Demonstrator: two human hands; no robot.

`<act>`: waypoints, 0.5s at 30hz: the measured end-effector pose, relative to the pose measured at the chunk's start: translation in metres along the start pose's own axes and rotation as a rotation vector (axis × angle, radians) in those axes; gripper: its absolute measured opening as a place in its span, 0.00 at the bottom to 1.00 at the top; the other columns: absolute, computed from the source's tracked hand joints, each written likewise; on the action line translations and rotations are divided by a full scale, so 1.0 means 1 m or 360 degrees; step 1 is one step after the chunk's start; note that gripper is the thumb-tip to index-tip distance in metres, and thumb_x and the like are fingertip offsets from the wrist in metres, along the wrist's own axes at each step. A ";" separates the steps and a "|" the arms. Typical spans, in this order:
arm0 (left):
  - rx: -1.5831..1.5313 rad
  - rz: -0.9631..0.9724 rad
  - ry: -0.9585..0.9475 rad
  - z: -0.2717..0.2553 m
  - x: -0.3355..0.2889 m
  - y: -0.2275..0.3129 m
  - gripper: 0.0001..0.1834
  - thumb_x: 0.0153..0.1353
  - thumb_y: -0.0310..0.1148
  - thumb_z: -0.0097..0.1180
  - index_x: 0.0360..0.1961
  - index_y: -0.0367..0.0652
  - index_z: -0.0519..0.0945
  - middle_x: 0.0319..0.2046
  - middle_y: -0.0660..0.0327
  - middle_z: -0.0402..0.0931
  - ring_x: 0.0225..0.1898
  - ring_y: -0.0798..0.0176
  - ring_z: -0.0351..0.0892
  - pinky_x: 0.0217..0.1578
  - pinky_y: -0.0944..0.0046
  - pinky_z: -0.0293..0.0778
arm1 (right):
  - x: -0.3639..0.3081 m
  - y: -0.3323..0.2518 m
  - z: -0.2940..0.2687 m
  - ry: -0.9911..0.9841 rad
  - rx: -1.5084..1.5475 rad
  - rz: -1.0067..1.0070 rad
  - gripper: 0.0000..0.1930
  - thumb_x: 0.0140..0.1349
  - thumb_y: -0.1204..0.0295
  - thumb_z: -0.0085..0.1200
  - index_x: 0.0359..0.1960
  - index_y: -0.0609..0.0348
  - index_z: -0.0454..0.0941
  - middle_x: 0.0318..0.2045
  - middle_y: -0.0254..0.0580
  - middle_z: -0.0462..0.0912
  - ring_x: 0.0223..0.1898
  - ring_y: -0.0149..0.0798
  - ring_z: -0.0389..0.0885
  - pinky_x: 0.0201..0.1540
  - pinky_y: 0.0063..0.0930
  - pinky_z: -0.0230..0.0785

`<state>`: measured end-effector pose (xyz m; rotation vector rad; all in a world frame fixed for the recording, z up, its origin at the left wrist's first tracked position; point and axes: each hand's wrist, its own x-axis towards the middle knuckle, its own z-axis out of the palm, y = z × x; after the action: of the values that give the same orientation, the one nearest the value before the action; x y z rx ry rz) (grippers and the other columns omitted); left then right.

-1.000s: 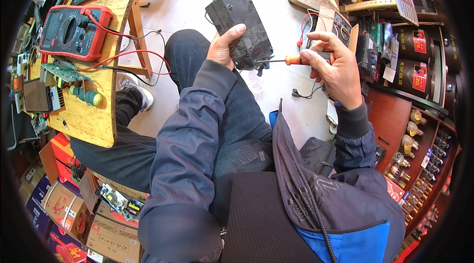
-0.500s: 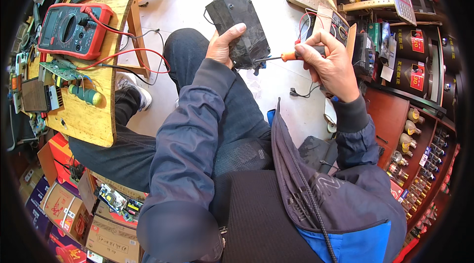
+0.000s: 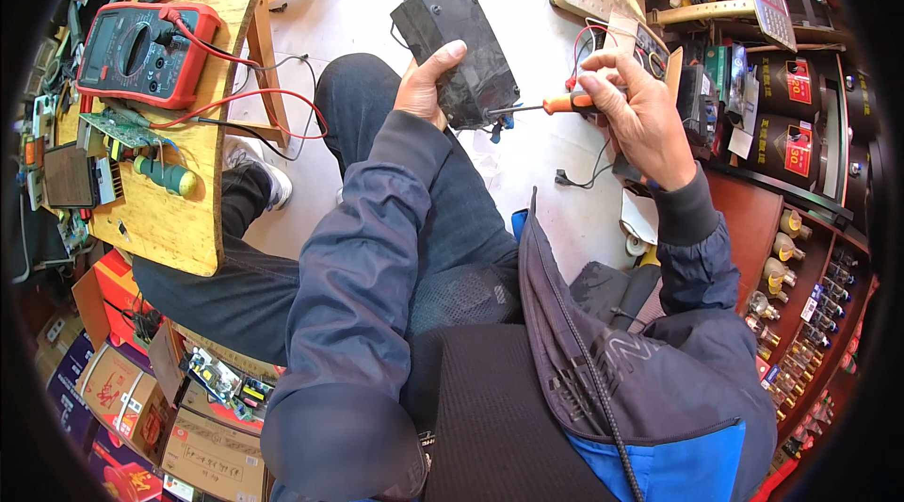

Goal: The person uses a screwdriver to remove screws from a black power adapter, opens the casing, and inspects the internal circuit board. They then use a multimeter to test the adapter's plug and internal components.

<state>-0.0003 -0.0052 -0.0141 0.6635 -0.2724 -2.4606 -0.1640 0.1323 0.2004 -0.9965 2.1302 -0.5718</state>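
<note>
The black box (image 3: 463,42) is held up over the pale floor (image 3: 556,158) by the left hand (image 3: 426,92), which clasps its left side, thumb across the upper face. Well apart to the right, the right hand (image 3: 648,118) is wrapped around an orange-handled screwdriver (image 3: 565,104), its tip at the box's near end, contact unclear.
</note>
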 end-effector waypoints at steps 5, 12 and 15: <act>-0.0004 0.0025 0.0009 0.003 -0.002 0.002 0.33 0.58 0.33 0.72 0.62 0.35 0.73 0.50 0.51 0.82 0.51 0.54 0.86 0.55 0.52 0.84 | -0.002 0.000 0.005 0.0020 0.0026 -0.0491 0.17 0.68 0.70 0.65 0.54 0.60 0.75 0.44 0.40 0.80 0.48 0.34 0.80 0.54 0.30 0.73; 0.0075 0.0150 0.0063 0.003 -0.002 0.002 0.27 0.60 0.35 0.72 0.57 0.35 0.78 0.48 0.51 0.84 0.50 0.52 0.87 0.56 0.49 0.85 | 0.001 0.001 0.006 0.0095 -0.0051 -0.0396 0.14 0.68 0.72 0.64 0.50 0.63 0.76 0.37 0.37 0.82 0.34 0.30 0.81 0.39 0.24 0.75; -0.0127 -0.0147 -0.0060 -0.002 -0.002 -0.001 0.24 0.62 0.34 0.69 0.56 0.35 0.79 0.47 0.51 0.84 0.49 0.51 0.87 0.56 0.48 0.84 | -0.002 -0.001 0.001 -0.0002 0.0059 -0.0225 0.08 0.72 0.71 0.60 0.41 0.63 0.77 0.33 0.35 0.79 0.30 0.28 0.77 0.33 0.23 0.69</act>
<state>0.0018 -0.0032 -0.0155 0.6091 -0.1604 -2.5593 -0.1619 0.1335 0.2010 -1.1324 2.0517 -0.6767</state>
